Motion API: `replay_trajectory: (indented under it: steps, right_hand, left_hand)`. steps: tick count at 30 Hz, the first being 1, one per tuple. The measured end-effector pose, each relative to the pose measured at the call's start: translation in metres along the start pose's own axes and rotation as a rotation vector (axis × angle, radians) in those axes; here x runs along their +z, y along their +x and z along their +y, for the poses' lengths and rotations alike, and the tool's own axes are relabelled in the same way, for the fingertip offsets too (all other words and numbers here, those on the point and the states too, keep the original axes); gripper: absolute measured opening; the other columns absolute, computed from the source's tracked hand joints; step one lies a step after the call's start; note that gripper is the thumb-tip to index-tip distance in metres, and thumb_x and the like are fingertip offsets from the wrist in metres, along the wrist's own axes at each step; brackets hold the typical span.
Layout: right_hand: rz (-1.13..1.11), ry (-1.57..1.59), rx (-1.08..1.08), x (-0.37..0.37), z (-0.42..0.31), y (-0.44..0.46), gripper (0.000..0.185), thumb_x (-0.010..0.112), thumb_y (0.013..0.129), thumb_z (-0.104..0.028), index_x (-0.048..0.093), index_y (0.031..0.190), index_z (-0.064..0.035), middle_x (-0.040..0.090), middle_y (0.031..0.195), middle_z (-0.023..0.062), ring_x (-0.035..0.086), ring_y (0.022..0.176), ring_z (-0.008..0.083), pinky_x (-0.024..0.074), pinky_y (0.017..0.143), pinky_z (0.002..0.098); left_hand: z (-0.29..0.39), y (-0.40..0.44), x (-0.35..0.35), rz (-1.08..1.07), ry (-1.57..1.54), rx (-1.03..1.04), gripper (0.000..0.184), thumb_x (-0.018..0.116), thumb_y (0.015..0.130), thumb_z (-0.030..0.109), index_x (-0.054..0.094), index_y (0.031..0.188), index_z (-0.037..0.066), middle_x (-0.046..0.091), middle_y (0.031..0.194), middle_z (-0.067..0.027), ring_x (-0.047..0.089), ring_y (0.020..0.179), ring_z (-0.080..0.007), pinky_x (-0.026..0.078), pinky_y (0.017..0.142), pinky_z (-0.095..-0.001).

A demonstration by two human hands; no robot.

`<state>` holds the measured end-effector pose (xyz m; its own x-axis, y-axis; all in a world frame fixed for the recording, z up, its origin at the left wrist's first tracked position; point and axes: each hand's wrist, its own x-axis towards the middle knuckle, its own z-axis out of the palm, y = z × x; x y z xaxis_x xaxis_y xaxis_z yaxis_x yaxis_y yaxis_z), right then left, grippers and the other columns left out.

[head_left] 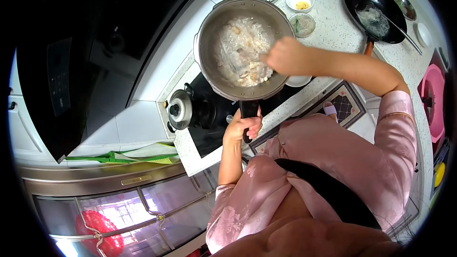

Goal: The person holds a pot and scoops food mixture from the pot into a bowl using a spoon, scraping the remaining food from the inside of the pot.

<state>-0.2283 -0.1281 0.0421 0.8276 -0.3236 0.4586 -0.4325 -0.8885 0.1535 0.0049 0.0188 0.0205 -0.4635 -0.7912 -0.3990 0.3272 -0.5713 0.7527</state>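
Observation:
My left hand (244,126) is wrapped around the black handle (249,109) of a large grey metal pot (207,50). Inside the pot lies a pale, wet mix of food (243,43) with brownish chunks and light shreds. Over the pot's right side is my right hand (284,56), closed and slightly blurred; whatever it grips, if anything, cannot be made out. Just beyond that hand, on the counter, are a glass bowl (303,24) with something greenish in it and a white bowl (300,1) holding yellow bits. A white dish (299,82) is partly hidden under the pot's right edge.
A black wok (354,0) with translucent noodles and a long metal utensil sits at the upper right. On the black cooktop's (204,139) left stands a small lidded pot (180,109). A dark range hood (109,43) overhangs the left. A pink basin (432,100) is far right.

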Motion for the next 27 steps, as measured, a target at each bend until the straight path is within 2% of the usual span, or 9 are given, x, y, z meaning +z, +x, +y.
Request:
replay_trajectory:
  steps: [4,6,7,11,14,18,20,22,27]
  right_hand:
    - [0.064,0.003,0.063,-0.004,0.011,0.013,0.015,0.056,0.077,-0.012,0.054,0.087,-0.0009,0.058,0.052,0.0093,0.061,0.047,0.0207,0.0454,0.039,0.0344]
    - [0.253,-0.058,0.277,-0.008,0.033,0.035,0.017,0.055,0.079,-0.012,0.054,0.09,0.001,0.059,0.054,0.0098,0.062,0.049,0.0226,0.0472,0.04,0.0355]
    - [0.08,0.012,0.391,-0.01,0.036,0.043,0.015,0.054,0.08,-0.013,0.057,0.086,0.0006,0.063,0.061,0.0104,0.066,0.06,0.0283,0.0527,0.055,0.0419]
    - [-0.148,0.073,0.134,-0.001,0.01,0.03,0.022,0.054,0.083,-0.015,0.06,0.099,-0.0009,0.064,0.065,0.0122,0.066,0.061,0.0292,0.0527,0.052,0.0382]
    - [-0.118,0.101,0.099,-0.004,0.014,0.023,0.022,0.054,0.079,-0.008,0.055,0.099,0.0024,0.061,0.057,0.0129,0.064,0.053,0.0266,0.0509,0.046,0.0372]
    - [0.067,0.068,0.29,0.003,0.047,0.041,0.025,0.052,0.079,-0.006,0.054,0.101,0.0051,0.061,0.058,0.0132,0.065,0.055,0.0282,0.0516,0.048,0.0393]
    - [-0.041,0.077,0.289,0.009,0.039,0.035,0.029,0.052,0.079,-0.005,0.054,0.105,0.0059,0.061,0.058,0.0132,0.065,0.056,0.0288,0.052,0.048,0.0394]
    - [-0.288,0.199,0.012,0.006,0.026,0.022,0.033,0.051,0.078,-0.004,0.054,0.11,0.0047,0.061,0.06,0.0145,0.066,0.059,0.0298,0.0522,0.049,0.039]
    - [0.028,0.131,0.157,0.0,0.048,0.045,0.026,0.05,0.08,-0.005,0.06,0.103,0.0031,0.063,0.063,0.0154,0.066,0.06,0.0273,0.053,0.051,0.0384]
  left_hand:
    - [-0.003,0.002,0.0,0.01,-0.017,0.0,0.015,0.054,0.078,-0.005,0.047,0.088,0.001,0.04,0.053,-0.0037,0.037,0.038,-0.01,0.03,0.033,-0.0252]
    - [-0.003,0.001,0.0,0.018,-0.015,-0.007,0.015,0.054,0.078,-0.005,0.047,0.088,0.001,0.04,0.053,-0.0038,0.037,0.038,-0.01,0.03,0.032,-0.025]
    - [-0.003,0.001,0.0,0.014,-0.026,-0.007,0.015,0.054,0.077,-0.006,0.047,0.088,0.001,0.04,0.053,-0.0039,0.037,0.038,-0.01,0.03,0.032,-0.0249]
    - [-0.003,0.0,0.001,-0.002,-0.053,0.009,0.015,0.054,0.077,-0.007,0.047,0.088,0.001,0.04,0.053,-0.0042,0.036,0.038,-0.01,0.029,0.032,-0.0249]
    - [-0.008,0.002,0.007,0.025,-0.059,0.007,0.015,0.053,0.077,-0.007,0.047,0.089,0.001,0.039,0.053,-0.004,0.036,0.037,-0.01,0.03,0.032,-0.0251]
    - [-0.011,0.0,0.012,0.038,-0.045,0.017,0.015,0.053,0.078,-0.006,0.047,0.09,0.001,0.039,0.053,-0.0038,0.036,0.038,-0.0099,0.03,0.032,-0.025]
    - [-0.011,0.002,0.012,0.042,-0.03,0.031,0.015,0.053,0.078,-0.006,0.047,0.09,0.001,0.039,0.053,-0.0039,0.036,0.038,-0.01,0.03,0.032,-0.025]
    - [-0.014,0.001,0.01,0.028,-0.041,0.035,0.021,0.054,0.078,-0.004,0.044,0.097,-0.001,0.037,0.054,-0.0042,0.035,0.039,-0.0097,0.029,0.032,-0.0253]
    - [-0.013,0.003,0.018,0.056,-0.085,0.037,0.017,0.053,0.077,-0.006,0.046,0.091,0.0,0.039,0.054,-0.0047,0.036,0.039,-0.0102,0.03,0.033,-0.0249]
